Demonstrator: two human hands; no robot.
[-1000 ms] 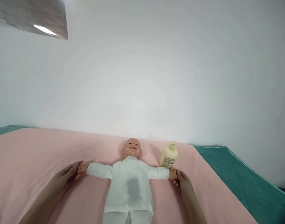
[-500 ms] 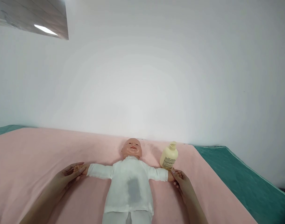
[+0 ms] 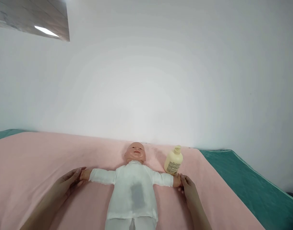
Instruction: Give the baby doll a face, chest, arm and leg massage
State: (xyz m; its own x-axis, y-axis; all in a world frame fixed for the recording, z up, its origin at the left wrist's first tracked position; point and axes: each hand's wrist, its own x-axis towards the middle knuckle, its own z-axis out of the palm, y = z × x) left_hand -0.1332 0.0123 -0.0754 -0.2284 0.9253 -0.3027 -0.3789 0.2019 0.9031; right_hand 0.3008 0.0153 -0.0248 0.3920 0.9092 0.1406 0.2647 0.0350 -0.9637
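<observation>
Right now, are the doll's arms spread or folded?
Spread: both sleeves of the doll stretch sideways toward the person's left hand and right hand.

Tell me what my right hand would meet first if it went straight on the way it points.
Your right hand would first meet the doll's hand, which it touches; the bottle seems next, though depth is unclear.

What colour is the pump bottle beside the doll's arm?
Pale yellow pump bottle, best seen in the head view.
</observation>
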